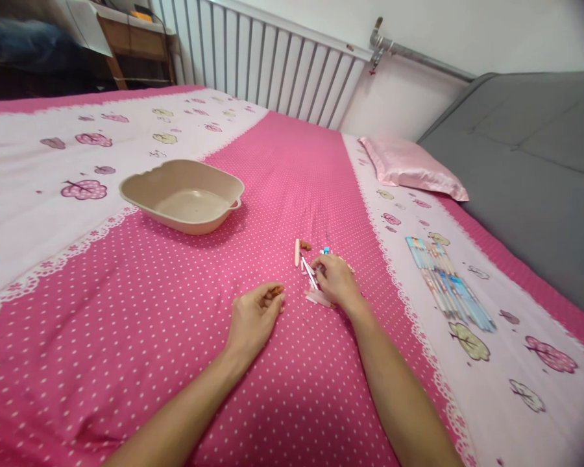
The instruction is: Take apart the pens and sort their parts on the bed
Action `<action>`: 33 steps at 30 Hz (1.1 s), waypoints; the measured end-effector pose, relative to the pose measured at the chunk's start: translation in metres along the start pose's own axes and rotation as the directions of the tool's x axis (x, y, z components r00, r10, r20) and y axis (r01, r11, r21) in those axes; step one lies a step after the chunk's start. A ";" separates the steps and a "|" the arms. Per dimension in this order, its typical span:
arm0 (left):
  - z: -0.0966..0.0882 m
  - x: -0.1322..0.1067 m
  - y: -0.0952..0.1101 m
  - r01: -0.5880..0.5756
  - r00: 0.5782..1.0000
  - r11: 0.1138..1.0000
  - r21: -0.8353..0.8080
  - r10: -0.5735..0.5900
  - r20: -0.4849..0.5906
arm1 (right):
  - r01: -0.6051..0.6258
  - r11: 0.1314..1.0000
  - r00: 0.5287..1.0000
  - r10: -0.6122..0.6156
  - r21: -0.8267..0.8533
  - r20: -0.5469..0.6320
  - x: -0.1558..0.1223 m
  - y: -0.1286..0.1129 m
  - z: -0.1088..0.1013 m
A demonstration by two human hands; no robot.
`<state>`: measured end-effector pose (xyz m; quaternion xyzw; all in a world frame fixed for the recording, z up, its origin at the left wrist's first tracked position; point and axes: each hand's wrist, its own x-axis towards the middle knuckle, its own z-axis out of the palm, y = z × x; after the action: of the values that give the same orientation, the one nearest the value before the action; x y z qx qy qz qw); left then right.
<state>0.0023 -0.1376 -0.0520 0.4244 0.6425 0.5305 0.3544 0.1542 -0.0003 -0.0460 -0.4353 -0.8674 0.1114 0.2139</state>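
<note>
Bedsheet (282, 155) busy with small pieces (305, 246)

Left hand (254, 316) pinches a small brown piece (276, 292), just left of the scatter. Right hand (338, 280) is down among it, fingers (322, 261) curled beside white sticks (309, 272); whether they grip anything, I can't tell! Beige basin (194, 227) sits farther out left; flat packs of pen-like sticks (450, 285) lie right.

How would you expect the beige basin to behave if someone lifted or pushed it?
The beige basin looks like thin-walled plastic, so it is probably light for its size and fairly stiff. Its wide, low shape suggests it would slide rather than tip, though the creased bedspread might drag.
</note>
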 end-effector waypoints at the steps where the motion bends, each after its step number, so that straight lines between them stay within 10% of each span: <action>1: 0.000 0.000 0.000 -0.001 1.000 1.000 0.004 0.001 0.000 | -0.014 1.000 1.000 0.014 0.016 -0.020 0.000 0.000 0.001; 15: -0.001 -0.002 0.003 0.011 1.000 1.000 0.010 -0.011 0.006 | 0.129 0.985 0.990 -0.135 0.117 0.045 0.000 0.003 0.008; 33: -0.001 -0.001 -0.001 -0.008 1.000 1.000 0.017 0.007 0.006 | -0.107 0.971 0.993 0.096 0.212 0.062 0.004 -0.005 -0.001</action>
<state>0.0014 -0.1389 -0.0525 0.4313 0.6443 0.5252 0.3507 0.1493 -0.0001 -0.0418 -0.4506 -0.8319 0.2264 0.2315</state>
